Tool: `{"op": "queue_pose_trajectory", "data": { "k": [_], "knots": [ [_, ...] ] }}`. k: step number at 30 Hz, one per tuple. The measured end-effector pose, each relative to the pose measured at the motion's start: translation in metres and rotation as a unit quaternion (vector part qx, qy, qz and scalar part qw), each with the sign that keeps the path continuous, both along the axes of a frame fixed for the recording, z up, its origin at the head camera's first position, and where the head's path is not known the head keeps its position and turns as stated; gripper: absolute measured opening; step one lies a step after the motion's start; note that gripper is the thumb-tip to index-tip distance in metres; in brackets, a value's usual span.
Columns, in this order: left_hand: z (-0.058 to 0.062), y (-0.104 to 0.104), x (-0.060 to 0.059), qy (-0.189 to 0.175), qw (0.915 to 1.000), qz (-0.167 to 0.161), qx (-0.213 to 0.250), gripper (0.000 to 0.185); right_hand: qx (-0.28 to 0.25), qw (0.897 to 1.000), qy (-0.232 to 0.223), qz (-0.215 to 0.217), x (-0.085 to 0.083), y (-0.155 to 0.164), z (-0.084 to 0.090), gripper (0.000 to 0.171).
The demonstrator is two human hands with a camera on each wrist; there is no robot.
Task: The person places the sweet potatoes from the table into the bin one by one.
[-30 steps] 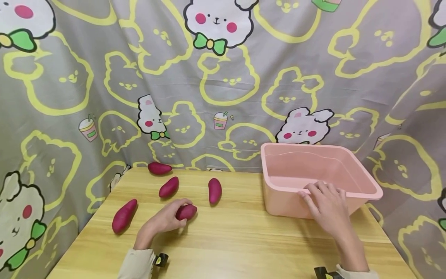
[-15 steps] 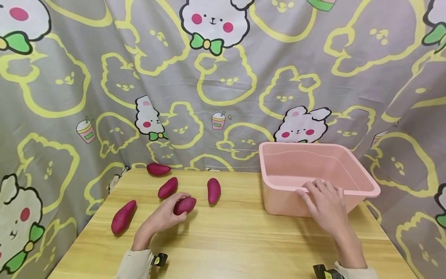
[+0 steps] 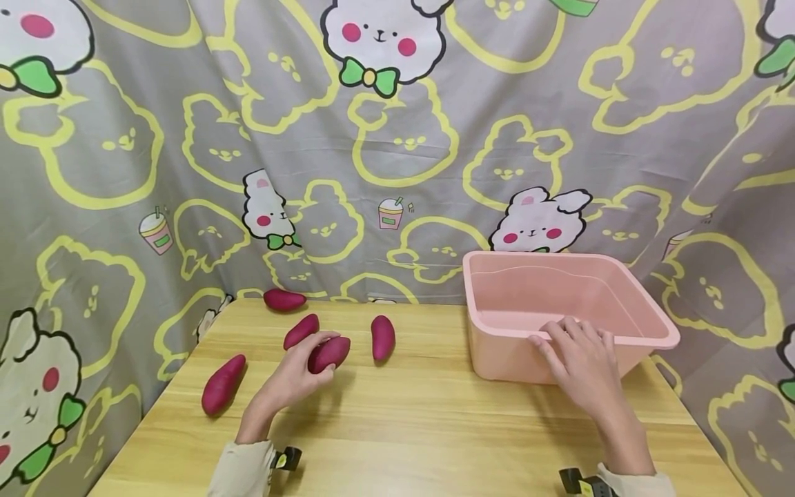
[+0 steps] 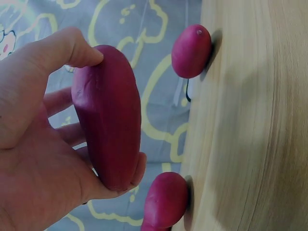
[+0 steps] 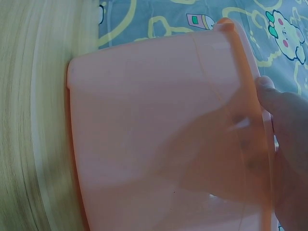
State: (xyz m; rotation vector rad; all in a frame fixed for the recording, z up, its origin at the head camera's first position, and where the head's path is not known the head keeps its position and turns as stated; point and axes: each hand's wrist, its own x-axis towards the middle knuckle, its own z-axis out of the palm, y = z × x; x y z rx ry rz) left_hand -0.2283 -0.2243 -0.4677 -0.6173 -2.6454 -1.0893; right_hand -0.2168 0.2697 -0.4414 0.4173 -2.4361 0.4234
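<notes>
Left hand (image 3: 290,377) grips a sweet potato (image 3: 330,354), long axis slanting far-right, near end partly hidden; right hand (image 3: 585,369) grips the tub (image 3: 506,335).

Left hand (image 4: 45,161) gripped a purple-red sweet potato (image 4: 110,115), one digit bent over its broad end, other fingers showing behind. Narrow end sat low in view, against the hand. Second sweet potato (image 4: 191,51) lay on the pale wooden tabletop (image 4: 260,125), high in view; third one (image 4: 166,199) low. Grey cloth (image 4: 161,96), yellow outlines, behind.
</notes>
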Motion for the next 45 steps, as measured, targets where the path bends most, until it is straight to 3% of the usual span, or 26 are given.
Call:
{"op": "queue_pose_trajectory", "data": {
  "k": [8,21,30,45],
  "knots": [
    [0.002,-0.001,-0.002,0.033,0.9992,0.019,0.015,0.055,0.001,1.000,0.000,0.001,0.000,0.000,0.000,0.017],
    [0.008,0.002,-0.002,0.046,0.9965,0.039,0.058,0.057,-0.001,1.000,-0.002,0.001,0.000,0.000,-0.001,0.018],
    [0.008,0.009,-0.005,0.090,0.9911,0.060,0.078,0.057,-0.003,1.000,0.003,0.000,0.000,0.000,-0.001,0.019],
    [0.016,0.019,-0.003,0.099,0.9842,0.082,0.122,0.058,-0.008,1.000,0.005,0.003,0.000,-0.001,0.000,0.019]
  ]
}}
